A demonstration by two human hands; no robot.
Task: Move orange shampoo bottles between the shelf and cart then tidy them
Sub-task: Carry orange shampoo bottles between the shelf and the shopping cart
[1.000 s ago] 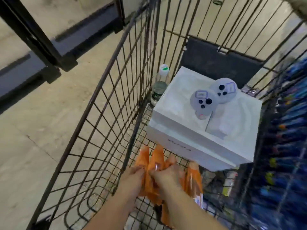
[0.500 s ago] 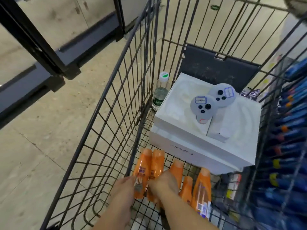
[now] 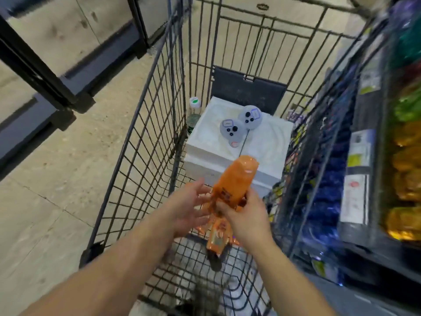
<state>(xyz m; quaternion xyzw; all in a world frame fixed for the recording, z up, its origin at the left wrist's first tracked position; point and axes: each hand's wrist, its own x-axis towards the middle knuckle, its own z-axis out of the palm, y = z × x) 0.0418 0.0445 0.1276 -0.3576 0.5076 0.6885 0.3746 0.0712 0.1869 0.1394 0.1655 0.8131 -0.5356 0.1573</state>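
Observation:
An orange shampoo bottle is lifted above the wire cart, its cap end pointing away from me. My right hand grips the bottle's lower end. My left hand is beside it with fingers spread and relaxed, near or touching the bottle's left side. Below the hands, more orange shampoo bottles lie on the cart floor, partly hidden by my hands. The store shelf stands to the right of the cart.
In the cart a white box carries two grey controllers. A water bottle stands in the cart's left corner beside the box. The shelf holds blue, yellow and green packages. Concrete floor lies left of the cart.
My hands were down on the bottles lying on the cart floor. Now the right hand has lifted one orange bottle up above the cart, and the left hand has opened beside it.

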